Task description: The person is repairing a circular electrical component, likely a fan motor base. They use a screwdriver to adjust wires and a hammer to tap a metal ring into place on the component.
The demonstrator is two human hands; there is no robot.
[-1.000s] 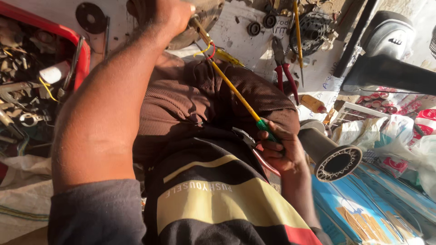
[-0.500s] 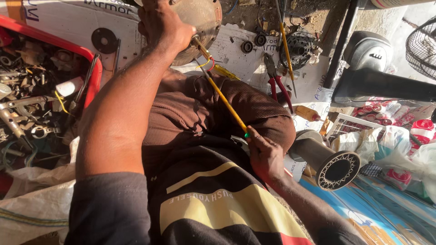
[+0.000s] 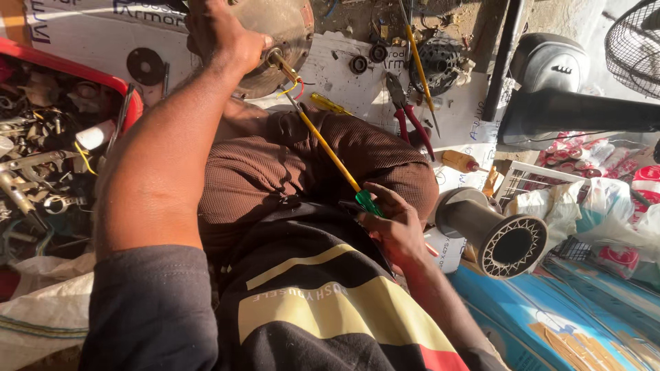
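White printed sheet (image 3: 344, 69) is covering the floor, carrying red-handled pliers (image 3: 410, 117), yellow screwdriver (image 3: 421, 69), black washers (image 3: 368, 58), black disc (image 3: 145, 66).

The top edge is cutting off the round metal motor housing (image 3: 275, 41), and the left hand (image 3: 223, 38) is covering part of it. The screwdriver (image 3: 330, 152) tip is getting lost near the shaft. The fan grille (image 3: 636, 41) is running off the right edge.

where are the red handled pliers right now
In the head view the red-handled pliers lie on the white sheet at upper centre-right, just past the person's knee, beside a yellow-shafted screwdriver and left of the black pole.
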